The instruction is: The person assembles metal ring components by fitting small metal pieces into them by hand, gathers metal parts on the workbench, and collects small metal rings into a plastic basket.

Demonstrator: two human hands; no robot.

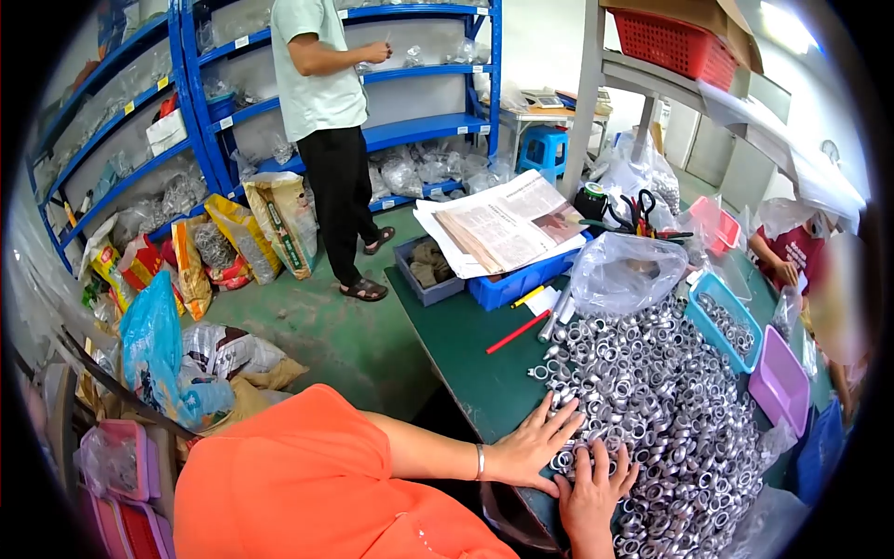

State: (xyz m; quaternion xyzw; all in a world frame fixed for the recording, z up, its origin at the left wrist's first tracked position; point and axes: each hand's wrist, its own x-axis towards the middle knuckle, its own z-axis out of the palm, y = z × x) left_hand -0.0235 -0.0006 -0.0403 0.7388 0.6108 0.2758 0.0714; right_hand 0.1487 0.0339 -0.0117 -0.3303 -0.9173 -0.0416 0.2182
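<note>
Head view: both hands palm down at the near edge of a large heap of metal rings on the green table. Left hand, band at the wrist, has its fingers spread, tips on the outermost rings. Right hand sits just beside it, fingers parted and bent over the rings, thumb toward the left hand; whether any ring is pinched under the fingertips, cannot tell.

Beyond the heap, a clear plastic bag touches its far side; a red stick lies to its left. Light-blue tray at the far right side holds more small metal pieces, purple tray beside it. Newspapers lie over a blue bin. A person in a pale shirt stands near the blue shelves.
</note>
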